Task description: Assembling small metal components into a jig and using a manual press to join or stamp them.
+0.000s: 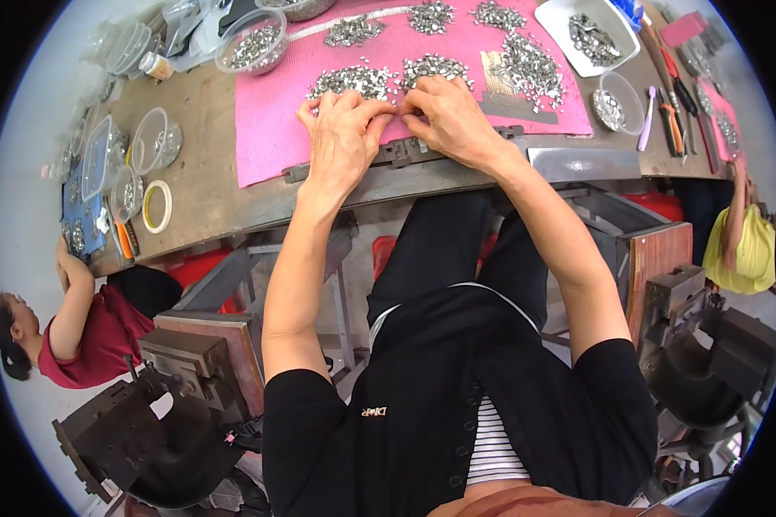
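Both hands work at the near part of a pink mat [263, 138] on the bench. My left hand [343, 133] bends over a heap of small silvery metal pieces [353, 82], thumb and forefinger pinched together. My right hand [450, 119] pinches close beside it, just in front of a second heap of metal pieces [437, 65]. Whatever the fingertips hold is too small or hidden to name. Below the hands, a dark metal bar with blocks [397, 154] runs along the mat's front edge. A larger heap of pieces [530, 73] spreads to the right.
Clear tubs of metal parts [254, 47] and a white tray [569, 21] flank the mat. A tape roll [158, 207] lies left; pliers [671, 125] lie right. A metal plate [582, 164] sits along the front edge. Co-workers sit at left [95, 332] and right [741, 246], near bench vises.
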Available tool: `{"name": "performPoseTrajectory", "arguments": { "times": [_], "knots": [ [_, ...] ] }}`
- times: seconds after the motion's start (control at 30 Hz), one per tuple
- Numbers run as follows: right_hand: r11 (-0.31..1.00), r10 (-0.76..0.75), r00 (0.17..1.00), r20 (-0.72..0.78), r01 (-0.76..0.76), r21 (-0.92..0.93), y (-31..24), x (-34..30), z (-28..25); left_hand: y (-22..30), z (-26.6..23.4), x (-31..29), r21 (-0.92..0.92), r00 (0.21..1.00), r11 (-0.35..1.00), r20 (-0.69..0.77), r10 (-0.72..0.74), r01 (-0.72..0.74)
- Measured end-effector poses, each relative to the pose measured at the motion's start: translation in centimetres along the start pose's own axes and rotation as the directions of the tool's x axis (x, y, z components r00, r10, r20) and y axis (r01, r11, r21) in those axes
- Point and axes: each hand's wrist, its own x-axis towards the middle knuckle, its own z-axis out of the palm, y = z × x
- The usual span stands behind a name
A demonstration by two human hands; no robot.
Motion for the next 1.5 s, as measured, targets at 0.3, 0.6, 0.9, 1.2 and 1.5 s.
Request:
{"name": "performPoseTrajectory", "arguments": {
  "times": [0.3,0.6,0.9,1.2,1.5],
  "knots": [
    [1.000,-0.004,1.000,-0.017,0.004,0.013,-0.1,-0.1,0.3,0.1,-1.1,0.3,0.076,0.991,0.993,0.107,0.082,-0.091],
    [0.967,0.127,0.991,0.033,-0.131,0.220,0.1,-2.7,-3.5,1.2,-1.7,-0.1,-0.026,0.993,0.999,0.115,0.030,-0.027],
    [0.992,0.012,0.998,-0.061,-0.004,0.128,-0.6,-4.9,-3.0,3.7,1.2,-1.4,-0.255,0.996,0.963,0.012,0.091,-0.085],
    [0.992,-0.013,0.995,-0.103,0.026,0.126,-0.4,-5.4,-3.0,3.8,0.5,-2.0,-0.230,0.997,0.971,0.015,0.077,-0.071],
    [0.996,-0.086,0.987,-0.136,0.080,-0.049,1.1,0.6,0.4,1.3,-0.7,-1.1,0.041,0.986,0.988,-0.084,-0.145,0.149]
  ]
}}
